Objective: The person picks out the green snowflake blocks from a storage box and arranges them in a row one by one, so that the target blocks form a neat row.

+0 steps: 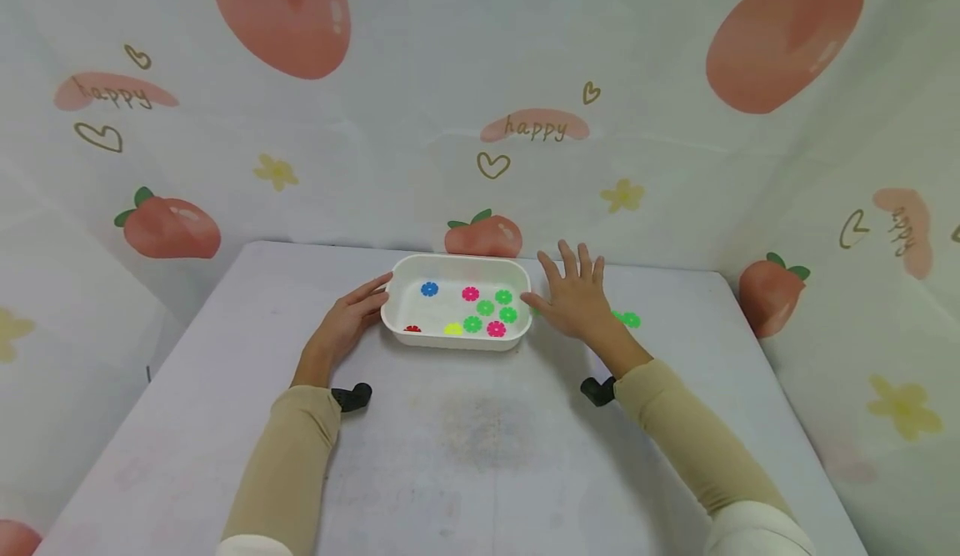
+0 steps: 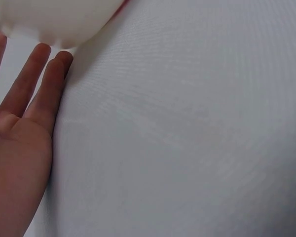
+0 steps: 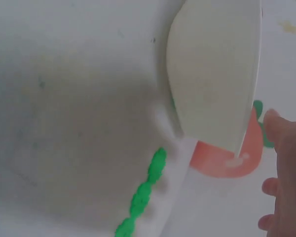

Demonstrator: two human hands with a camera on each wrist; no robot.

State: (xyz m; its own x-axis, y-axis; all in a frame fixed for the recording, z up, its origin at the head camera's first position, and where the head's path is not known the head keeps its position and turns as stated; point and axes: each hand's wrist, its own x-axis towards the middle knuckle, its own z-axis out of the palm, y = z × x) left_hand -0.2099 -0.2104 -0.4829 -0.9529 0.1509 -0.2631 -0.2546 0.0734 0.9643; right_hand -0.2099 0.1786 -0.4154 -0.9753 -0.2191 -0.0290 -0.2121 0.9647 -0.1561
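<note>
White tray (image 1: 450,343) near desk's (image 1: 420,473) far edge. Left hand (image 1: 345,323) unclenched, touching tray; right hand (image 1: 577,299) splayed, ungripping, partly hiding green pieces (image 1: 632,320).

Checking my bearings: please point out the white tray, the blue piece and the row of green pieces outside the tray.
White tray (image 3: 212,74), right wrist view, on its outer wall.
Blue piece (image 1: 429,289), head view, on its middle.
Row of green pieces (image 3: 140,199), right wrist view, on the middle visible piece.

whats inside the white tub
In the white tub lie one blue flower-shaped disc, two pink discs, four green discs, one yellow disc, one red disc. The near wall partly covers the last two; anything fully behind it cannot be seen.
</note>
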